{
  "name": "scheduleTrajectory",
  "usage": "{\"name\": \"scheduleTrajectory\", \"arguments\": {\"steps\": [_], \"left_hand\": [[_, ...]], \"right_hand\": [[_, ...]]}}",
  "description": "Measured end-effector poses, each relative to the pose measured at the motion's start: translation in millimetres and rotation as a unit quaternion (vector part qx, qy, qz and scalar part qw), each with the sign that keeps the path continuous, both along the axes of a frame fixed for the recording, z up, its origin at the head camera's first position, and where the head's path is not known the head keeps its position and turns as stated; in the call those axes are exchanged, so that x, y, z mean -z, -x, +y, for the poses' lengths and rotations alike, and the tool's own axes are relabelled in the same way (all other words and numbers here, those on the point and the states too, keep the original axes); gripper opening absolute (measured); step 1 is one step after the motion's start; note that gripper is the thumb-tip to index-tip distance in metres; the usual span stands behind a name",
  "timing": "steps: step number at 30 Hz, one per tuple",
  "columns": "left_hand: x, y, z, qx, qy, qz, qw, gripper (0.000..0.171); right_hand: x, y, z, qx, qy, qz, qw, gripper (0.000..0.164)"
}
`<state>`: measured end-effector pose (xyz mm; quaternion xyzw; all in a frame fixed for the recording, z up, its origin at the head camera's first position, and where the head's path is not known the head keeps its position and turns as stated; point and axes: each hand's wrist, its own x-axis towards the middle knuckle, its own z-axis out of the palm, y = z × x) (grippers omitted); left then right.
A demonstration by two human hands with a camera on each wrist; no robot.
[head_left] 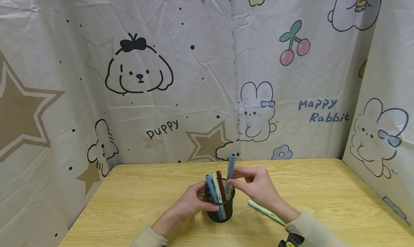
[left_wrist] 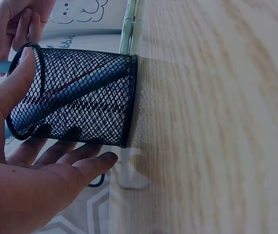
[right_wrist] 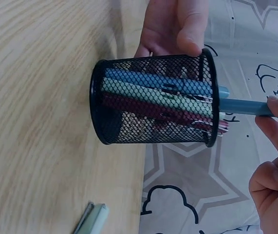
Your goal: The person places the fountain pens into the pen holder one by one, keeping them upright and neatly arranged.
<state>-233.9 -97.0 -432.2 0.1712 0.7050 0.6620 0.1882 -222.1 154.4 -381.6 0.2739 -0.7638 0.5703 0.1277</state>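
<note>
My left hand [head_left: 189, 205] holds a black mesh pen cup [head_left: 228, 214] standing upright on the table, thumb at its rim and fingers round the far side. Inside lean a blue pen [head_left: 210, 186], a light green pen [head_left: 216, 188] and a dark red pen [head_left: 221, 183]. Between thumb and fingers, my right hand [head_left: 260, 185] pinches another blue pen [right_wrist: 243, 107], held upright at the cup's right side. This pen's lower part is within the rim in the head view. A second light green pen [head_left: 266, 212] lies on the table below the right forearm.
The wood-grain table [head_left: 145, 189] is bordered at the back and sides by a printed cloth [head_left: 200, 81] with puppies, rabbits and stars. A dark wristband [head_left: 292, 239] shows at the right sleeve.
</note>
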Motion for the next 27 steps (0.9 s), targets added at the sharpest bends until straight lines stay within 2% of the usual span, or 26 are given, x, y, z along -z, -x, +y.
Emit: {"name": "scheduleTrajectory", "arguments": {"steps": [7,16,27], "left_hand": [[0.7,-0.2,-0.4,0.006,-0.006,0.005,1.0,0.079],[1.3,0.4,-0.6,0.007,-0.009,0.002,0.9999,0.079],[1.3,0.9,0.2,0.006,-0.006,0.001,1.0,0.08]], "right_hand": [[6.5,1.8,-3.4,-0.006,-0.008,-0.015,1.0,0.025],[14.9,4.5,-6.3,-0.035,-0.006,-0.033,0.999,0.031],[15.6,3.1,-8.4,-0.005,-0.073,-0.049,0.996,0.028]]}}
